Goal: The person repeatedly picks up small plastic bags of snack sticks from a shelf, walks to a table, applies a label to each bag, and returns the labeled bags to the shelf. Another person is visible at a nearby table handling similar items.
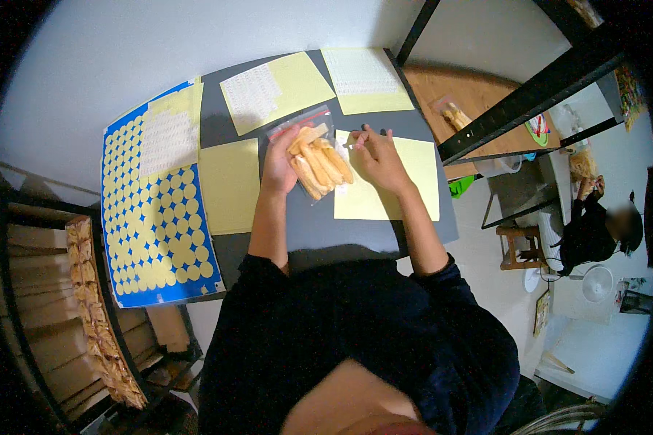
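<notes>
My left hand (281, 163) grips a clear zip bag (321, 157) by its left side; pale orange stick-shaped snacks fill the bag, and a red line runs along its top. Just right of it, my right hand (378, 155) is raised over a yellow sheet (408, 201), its fingers bent, with a tiny white piece, perhaps a sticker, at a fingertip. Small white labels show along that sheet's left side. Two more yellow sheets with rows of small printed labels (253, 92) (362, 70) lie at the table's back. A plain yellow sheet (229, 187) rests left of my left hand.
A blue sheet with yellow circles (204, 261) covers the grey table's left side, a label sheet (168, 136) on top. Right stand a black metal post (522, 98) and a wooden shelf (430, 89) with another snack bag (456, 115). Packed bags (95, 304) fill a rack lower left. A person (590, 239) works far right.
</notes>
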Demonstrator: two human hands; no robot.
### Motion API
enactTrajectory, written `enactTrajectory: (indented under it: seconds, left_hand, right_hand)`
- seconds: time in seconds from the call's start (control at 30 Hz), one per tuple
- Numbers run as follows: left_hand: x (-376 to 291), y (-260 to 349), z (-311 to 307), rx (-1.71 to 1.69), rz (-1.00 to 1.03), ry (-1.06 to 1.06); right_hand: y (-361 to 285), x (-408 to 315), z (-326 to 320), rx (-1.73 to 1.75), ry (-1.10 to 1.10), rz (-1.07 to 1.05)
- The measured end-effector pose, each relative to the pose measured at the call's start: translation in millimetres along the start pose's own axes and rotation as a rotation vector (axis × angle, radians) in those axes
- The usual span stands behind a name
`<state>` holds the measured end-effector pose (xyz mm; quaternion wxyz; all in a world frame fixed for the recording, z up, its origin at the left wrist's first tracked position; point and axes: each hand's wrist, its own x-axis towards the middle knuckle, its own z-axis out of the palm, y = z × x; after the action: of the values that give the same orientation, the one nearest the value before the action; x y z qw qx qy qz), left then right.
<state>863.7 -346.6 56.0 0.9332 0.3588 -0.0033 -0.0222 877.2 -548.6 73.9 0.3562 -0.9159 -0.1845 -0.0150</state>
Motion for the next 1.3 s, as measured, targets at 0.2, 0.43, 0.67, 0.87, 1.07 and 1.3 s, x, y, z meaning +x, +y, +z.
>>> enactTrajectory:
  seconds: [0.2, 0.43, 0.67, 0.87, 1.07, 1.3]
  left_hand:
    - [-6.6, 2.8, 15.5, 0.163, -0.009, 0.021]
    - [-12.9, 5.8, 28.4, 0.125, -0.088, -0.078]
    - [-7.7, -3.1, 10.5, 0.075, -0.144, -0.163]
    - [-8.9, -5.4, 7.4, 0.113, -0.146, -0.134]
    - [-8.4, -4.6, 8.5, 0.099, -0.129, -0.168]
    - [-11.4, -2.2, 18.4, 0.088, -0.116, -0.110]
  right_hand:
    - [-1.7, 0.9, -11.2, 0.277, 0.108, -0.002]
    - [-18.5, 16.5, -16.9, 0.752, 0.049, -0.037]
    - [-21.3, 27.9, -20.9, 0.617, -0.074, 0.008]
    - [-19.9, 29.7, -12.9, 0.632, -0.063, 0.015]
    - [-19.4, 29.5, -6.3, 0.627, 0.019, 0.019]
    - [-23.0, 27.7, -1.1, 0.533, 0.108, -0.018]
